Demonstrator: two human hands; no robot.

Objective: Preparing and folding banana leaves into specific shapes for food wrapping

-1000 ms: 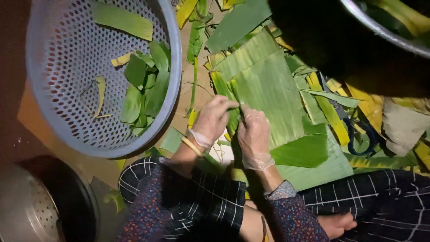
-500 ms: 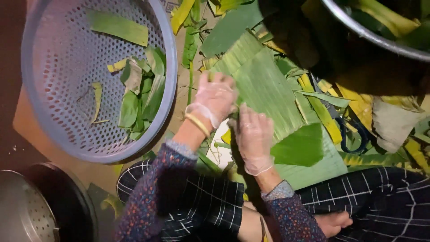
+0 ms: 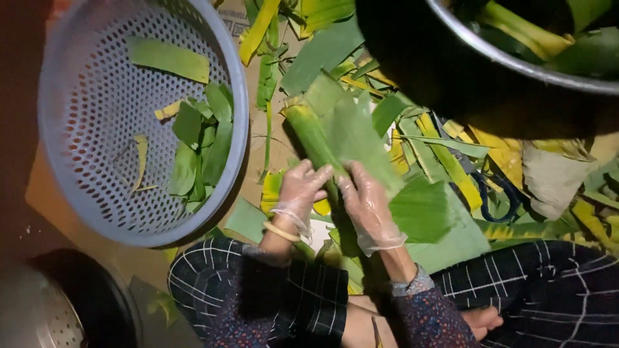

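Rolled banana leaf lies on the leaf-strewn floor just ahead of the person's knees, a smooth, ribbed green sheet curled into a tight tube along its left edge, with the looser, flatter part spreading to the right. Seen from the head camera, both hands wear thin, clear, crinkled plastic gloves. Left hand grips the near end of the roll, fingers curled together around it; a pale band circles that wrist. Right hand presses on the same leaf just beside it, fingers close together and bent over the fold.

One round grey plastic basket, pierced all over with small holes, sits to the left and holds roughly a dozen cut leaf pieces, mostly green, a few yellowed. One metal basin with a shiny rim shows at the top right, leaves inside. One pair of dark-handled scissors lies among yellow-green trimmings on the right. Checked dark trousers cover the knees below.
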